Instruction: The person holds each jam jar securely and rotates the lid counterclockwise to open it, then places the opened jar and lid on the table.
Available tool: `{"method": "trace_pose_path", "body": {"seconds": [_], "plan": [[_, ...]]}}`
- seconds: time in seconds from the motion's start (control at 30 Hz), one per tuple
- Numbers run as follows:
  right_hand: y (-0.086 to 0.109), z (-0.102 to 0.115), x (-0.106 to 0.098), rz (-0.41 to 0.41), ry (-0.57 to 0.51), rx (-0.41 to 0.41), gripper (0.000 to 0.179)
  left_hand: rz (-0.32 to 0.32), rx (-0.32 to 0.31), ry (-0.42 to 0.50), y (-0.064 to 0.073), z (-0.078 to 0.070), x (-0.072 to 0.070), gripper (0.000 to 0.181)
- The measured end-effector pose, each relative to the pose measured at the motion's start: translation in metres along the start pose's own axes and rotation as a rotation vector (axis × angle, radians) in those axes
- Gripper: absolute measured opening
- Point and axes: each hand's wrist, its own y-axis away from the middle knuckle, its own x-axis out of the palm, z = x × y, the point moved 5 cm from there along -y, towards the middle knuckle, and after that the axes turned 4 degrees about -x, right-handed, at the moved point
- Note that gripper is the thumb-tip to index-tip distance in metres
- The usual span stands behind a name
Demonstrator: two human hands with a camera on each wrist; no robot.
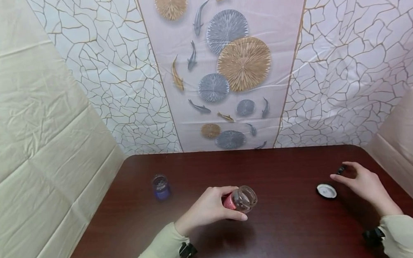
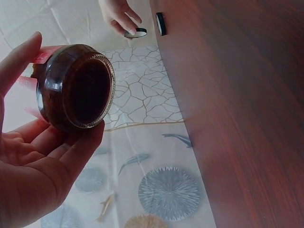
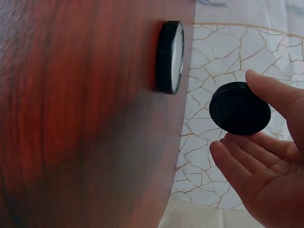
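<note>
My left hand grips a glass jar with a red label, raised over the table and tilted, its round mouth uncovered in the head view. In the left wrist view the thumb is on one side of the jar and the fingers on the other, with its dark glass base showing. At the right, my right hand pinches a black round lid by its edge between thumb and fingers, above the table. Just beside that hand, a second black lid lies with its white inside facing up.
A small glass jar with blue on its lower part stands at the back left of the dark red-brown table. Patterned cloth hangs behind the table, and plain pale cloth walls both sides.
</note>
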Motion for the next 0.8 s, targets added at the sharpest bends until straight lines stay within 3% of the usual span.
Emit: {"method": "trace_pose_path", "body": {"seconds": [0.37,0.8], "plan": [[0.001,-0.013,0.004,0.072,0.056,0.018,0.073,0.002,0.001,-0.002,0.000,0.003,0.001,0.059],[0.001,-0.026,0.011,0.162,0.032,0.053,0.078,0.003,0.012,-0.019,-0.001,0.002,0.002,0.055]]}}
